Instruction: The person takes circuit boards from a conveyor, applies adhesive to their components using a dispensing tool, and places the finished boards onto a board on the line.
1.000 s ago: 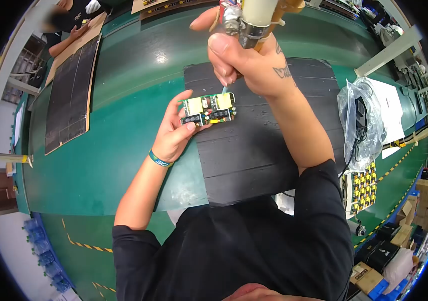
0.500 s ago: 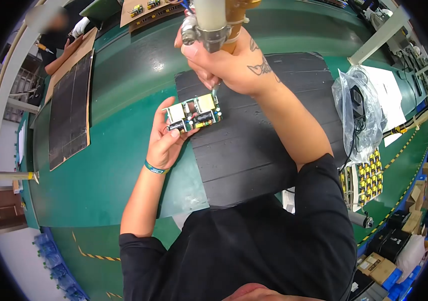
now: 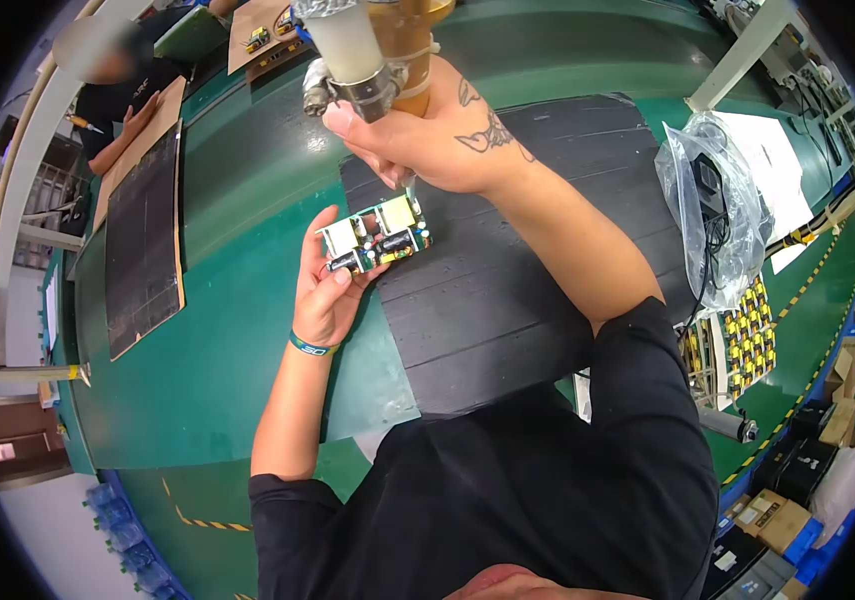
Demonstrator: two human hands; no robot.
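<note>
Under the right hand point(image 3: 427, 135), the dispenser point(image 3: 362, 50) tip is hidden

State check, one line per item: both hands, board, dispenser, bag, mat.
left hand: shut on circuit board, holding its near edge
circuit board: held tilted, components up, over the black mat's left edge
right hand: shut on glue dispenser
glue dispenser: near upright, tip at the board
plastic bag: crumpled, cables inside
black mat: lying flat on the green table

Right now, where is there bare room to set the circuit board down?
The black mat is bare below the circuit board, between the left hand and the right forearm. Green tabletop left of that hand is free too. Crowded: the right edge, by the plastic bag.
</note>
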